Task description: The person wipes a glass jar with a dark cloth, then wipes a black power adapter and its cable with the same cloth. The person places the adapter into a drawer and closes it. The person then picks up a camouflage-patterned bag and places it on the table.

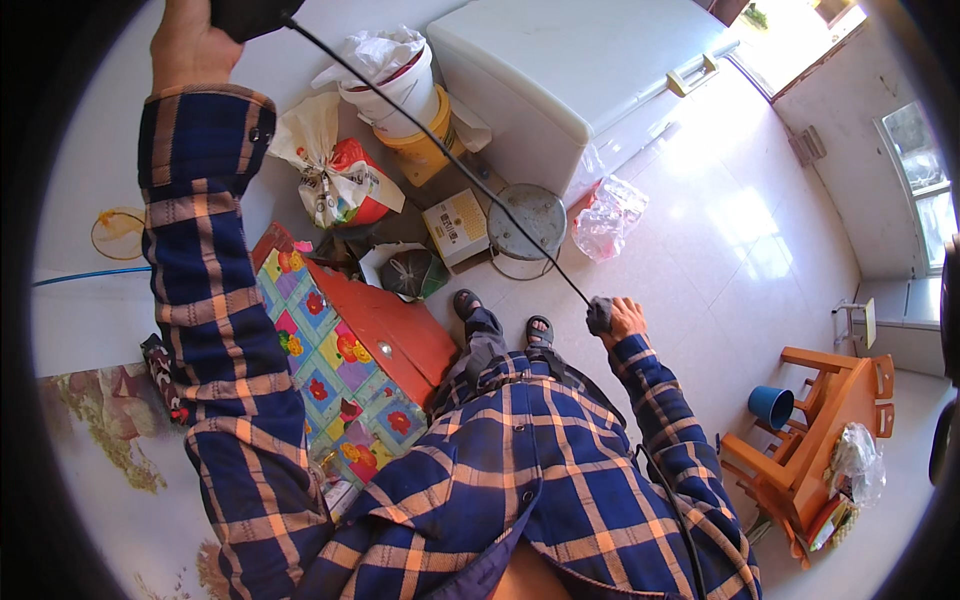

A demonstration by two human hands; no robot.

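My left hand (pixel 193 49) is raised at the upper left, partly cut off by the frame's edge. It grips a black object (pixel 251 15), whose kind I cannot tell. From that object a thin black cord (pixel 442 146) stretches taut, slanting down to my right hand (pixel 626 319). My right fingers are closed on a crumpled dark grey cloth (pixel 599 315), which surrounds the cord's lower visible end.
A white chest freezer (pixel 517 97) stands ahead, beside stacked buckets (pixel 397 90) and a tied sack (pixel 345 184). A round metal stool (pixel 527 221) and a plastic bag (pixel 611 217) are on the floor. A red cabinet (pixel 382 322) is left; an orange wooden chair (pixel 825 420) is right.
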